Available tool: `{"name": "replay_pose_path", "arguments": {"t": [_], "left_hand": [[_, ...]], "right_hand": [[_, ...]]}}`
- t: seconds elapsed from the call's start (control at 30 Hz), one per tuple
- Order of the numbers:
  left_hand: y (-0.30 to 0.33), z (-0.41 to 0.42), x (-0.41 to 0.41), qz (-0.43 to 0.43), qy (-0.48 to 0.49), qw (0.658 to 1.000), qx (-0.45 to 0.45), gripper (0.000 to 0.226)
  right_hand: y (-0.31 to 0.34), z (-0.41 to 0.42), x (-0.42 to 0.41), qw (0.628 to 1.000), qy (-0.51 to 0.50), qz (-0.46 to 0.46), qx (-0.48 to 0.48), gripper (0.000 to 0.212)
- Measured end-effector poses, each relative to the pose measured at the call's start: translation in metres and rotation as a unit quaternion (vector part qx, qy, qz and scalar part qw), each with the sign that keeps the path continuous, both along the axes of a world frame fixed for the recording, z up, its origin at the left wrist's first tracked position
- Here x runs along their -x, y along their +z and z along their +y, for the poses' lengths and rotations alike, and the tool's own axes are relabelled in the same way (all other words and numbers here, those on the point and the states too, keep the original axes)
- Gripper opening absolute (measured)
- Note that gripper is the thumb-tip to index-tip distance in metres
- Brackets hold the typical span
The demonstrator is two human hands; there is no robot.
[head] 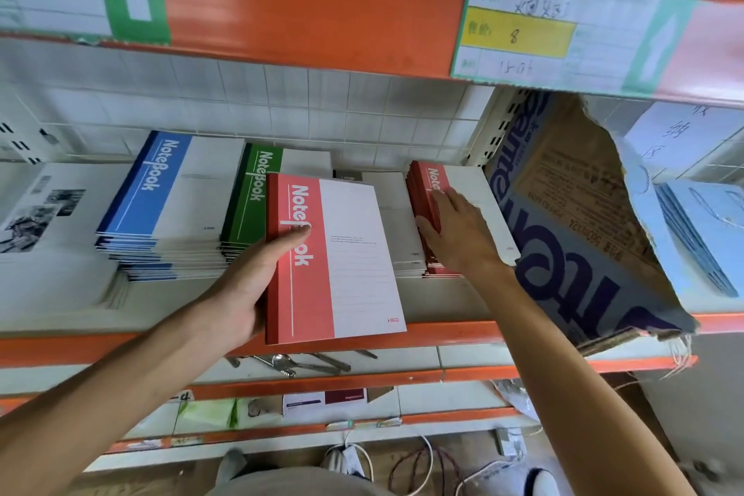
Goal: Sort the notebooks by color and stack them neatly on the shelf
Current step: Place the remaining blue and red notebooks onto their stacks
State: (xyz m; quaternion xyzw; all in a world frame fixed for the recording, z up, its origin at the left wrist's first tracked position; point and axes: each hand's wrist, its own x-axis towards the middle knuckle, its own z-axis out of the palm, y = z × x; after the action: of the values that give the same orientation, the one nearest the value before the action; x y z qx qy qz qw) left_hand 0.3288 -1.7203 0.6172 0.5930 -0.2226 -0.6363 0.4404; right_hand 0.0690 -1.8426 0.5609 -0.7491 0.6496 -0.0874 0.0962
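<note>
My left hand point(245, 278) grips a red notebook point(334, 258) by its spine, held above the shelf point(443, 330) edge; my right hand point(455, 230), fingers spread, rests on the red stack point(426, 189); blue stack point(161, 205) and green stack point(249, 193) lie to the left.

Red notebook point(334, 258) raised over shelf edge point(443, 332), blue point(169, 189), green point(257, 193), red stacks point(432, 189) behind

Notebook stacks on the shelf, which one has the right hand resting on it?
The red stack, farthest right beside the torn cardboard box. The right hand lies on its top cover; the blue stack and green stack go untouched.
</note>
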Motion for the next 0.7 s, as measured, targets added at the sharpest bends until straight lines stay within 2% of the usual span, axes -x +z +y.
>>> {"name": "replay_pose_path", "arguments": {"t": [0.03,0.1,0.17,0.23,0.33,0.37,0.43,0.5,0.57,0.63,0.7], "left_hand": [[0.001,0.0,0.0,-0.004,0.002,1.0,-0.002,0.015],[0.001,0.003,0.0,0.0,0.002,1.0,0.007,0.014],[-0.001,0.005,-0.001,0.0,0.003,1.0,0.0,0.015],[0.003,0.0,-0.001,-0.008,-0.003,1.0,0.011,0.023],[0.006,-0.009,-0.003,-0.043,-0.024,0.997,0.06,0.08],[0.005,-0.007,-0.005,-0.031,-0.031,0.996,0.079,0.081],[-0.002,-0.007,-0.004,0.0,-0.045,0.995,0.085,0.073],[0.001,-0.003,0.003,0.034,-0.05,0.997,0.049,0.063],[-0.003,0.002,0.008,0.064,-0.066,0.996,0.012,0.047],[-0.005,0.007,0.01,0.077,-0.063,0.995,0.001,0.046],[-0.003,0.008,0.011,0.079,-0.065,0.995,0.015,0.047]], "right_hand": [[0.005,0.007,-0.006,0.999,0.005,-0.032,0.027,0.06],[0.019,0.029,-0.022,0.985,0.021,-0.157,0.063,0.053],[0.031,0.054,-0.036,0.955,0.036,-0.295,0.006,0.048],[0.034,0.068,-0.044,0.925,0.014,-0.372,-0.078,0.048],[0.029,0.073,-0.045,0.848,-0.062,-0.5,-0.164,0.031],[0.027,0.075,-0.043,0.824,-0.083,-0.53,-0.183,0.025],[0.025,0.077,-0.039,0.802,-0.103,-0.552,-0.204,0.022],[0.025,0.08,-0.038,0.79,-0.113,-0.563,-0.216,0.028],[0.023,0.082,-0.038,0.804,-0.118,-0.543,-0.211,0.039],[0.02,0.083,-0.037,0.808,-0.122,-0.535,-0.215,0.043],[0.015,0.083,-0.034,0.781,-0.126,-0.565,-0.233,0.041]]}}
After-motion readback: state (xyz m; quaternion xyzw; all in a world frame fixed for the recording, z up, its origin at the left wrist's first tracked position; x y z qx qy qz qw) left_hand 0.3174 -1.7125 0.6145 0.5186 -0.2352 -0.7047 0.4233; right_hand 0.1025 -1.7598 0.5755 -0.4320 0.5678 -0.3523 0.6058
